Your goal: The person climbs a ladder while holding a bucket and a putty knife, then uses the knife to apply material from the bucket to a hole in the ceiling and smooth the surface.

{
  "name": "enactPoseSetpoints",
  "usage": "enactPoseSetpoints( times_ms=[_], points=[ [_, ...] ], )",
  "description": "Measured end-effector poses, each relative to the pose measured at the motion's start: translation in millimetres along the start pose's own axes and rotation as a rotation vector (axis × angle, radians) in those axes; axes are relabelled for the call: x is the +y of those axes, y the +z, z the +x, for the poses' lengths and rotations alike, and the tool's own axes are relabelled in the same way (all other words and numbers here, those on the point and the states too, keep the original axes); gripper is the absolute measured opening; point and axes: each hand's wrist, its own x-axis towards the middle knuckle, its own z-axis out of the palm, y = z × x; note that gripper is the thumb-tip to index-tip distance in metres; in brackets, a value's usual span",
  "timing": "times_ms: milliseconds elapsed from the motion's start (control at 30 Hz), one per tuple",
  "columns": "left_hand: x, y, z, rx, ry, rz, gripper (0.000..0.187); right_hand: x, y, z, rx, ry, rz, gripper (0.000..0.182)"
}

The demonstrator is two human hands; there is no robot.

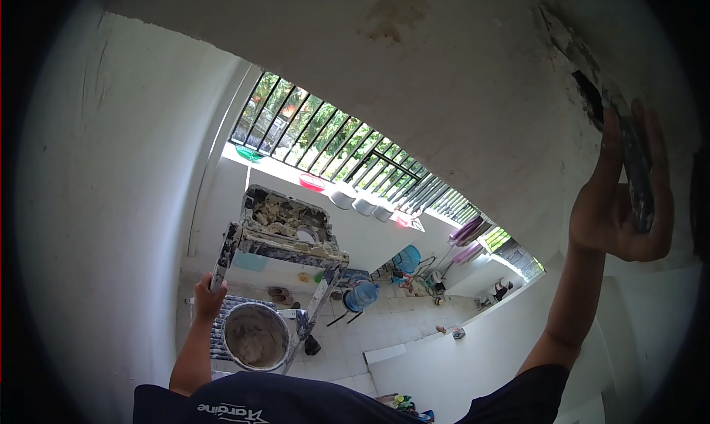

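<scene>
Raised at the right, my right hand (625,191) is closed round a long, plaster-smeared trowel (637,176). The trowel is seen nearly edge-on against the white plastered surface, and its exact shape is partly hidden by my fingers. Low on the left, my left hand (211,297) grips the spattered side rail of a stepladder (223,258). On the ladder's top, a tray-like step (292,255) is caked with lumpy plaster. A bucket (255,337) of grey-beige plaster stands on a lower part of the ladder, just right of my left hand.
A white wall (118,202) fills the left side, and a pale beam (414,76) with a brown stain crosses overhead. Beyond are a barred opening (347,143), several pots on a ledge, a blue water jug (362,296), shoes (281,296) and a tiled floor (355,339).
</scene>
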Motion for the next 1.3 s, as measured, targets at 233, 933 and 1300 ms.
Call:
enactPoseSetpoints(
  times_ms=[233, 933, 1300],
  points=[
    [-7.6, 3.0, 0.0, 0.017, 0.002, 0.012, 0.026, -14.6, -17.5, -4.2, -0.031, 0.011, -0.098, 0.050],
    [2.5, -0.9, -0.8, -0.004, 0.008, 0.032, 0.027, -58.3, 12.4, -34.4, -0.124, 0.086, 0.076, 0.058],
    [-5.7, 0.8, -1.0, -0.008, 0.007, 0.026, 0.027, -49.7, 49.9, -22.1, 0.026, 0.193, 0.118, 0.050]
  ],
)
